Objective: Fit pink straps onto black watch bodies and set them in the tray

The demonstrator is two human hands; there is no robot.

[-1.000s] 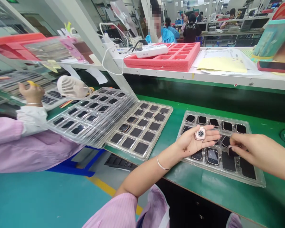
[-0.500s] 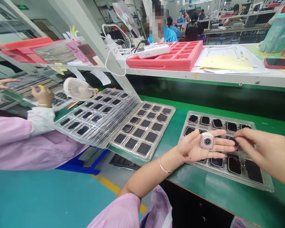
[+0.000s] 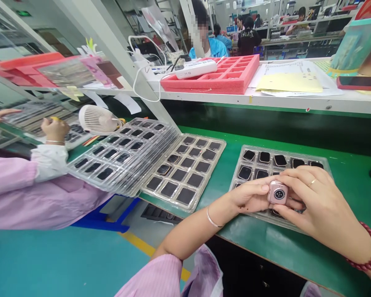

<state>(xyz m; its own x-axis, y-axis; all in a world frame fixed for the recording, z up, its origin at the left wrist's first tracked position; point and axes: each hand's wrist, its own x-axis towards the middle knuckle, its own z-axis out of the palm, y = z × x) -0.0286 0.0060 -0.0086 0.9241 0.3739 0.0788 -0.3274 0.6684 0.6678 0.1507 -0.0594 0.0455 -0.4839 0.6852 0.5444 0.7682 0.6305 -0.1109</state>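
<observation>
A pink watch body (image 3: 278, 193), its round dark sensor facing up, is held between both hands above a clear tray. My left hand (image 3: 253, 196) reaches in from the left, thumb at the watch's left edge and fingers beneath it. My right hand (image 3: 312, 198), with a ring and a red bead bracelet at the wrist, grips the watch's right side with thumb and fingers. Under the hands, the clear tray (image 3: 237, 165) on the green bench holds several dark-faced watch bodies; the hands cover part of it.
Left of it lies another clear tray (image 3: 224, 149) with dark squares, beside a stack of filled trays (image 3: 132, 183). A white fan (image 3: 95, 119) stands behind the stack. A co-worker's hand (image 3: 55, 130) is at the far left. A shelf (image 3: 284, 99) crosses above the bench, bearing a red foam tray (image 3: 204, 84).
My right hand has moved left from over the tray and taken hold of the watch. My left hand's outstretched fingers have closed in around it. The view has shifted slightly.
</observation>
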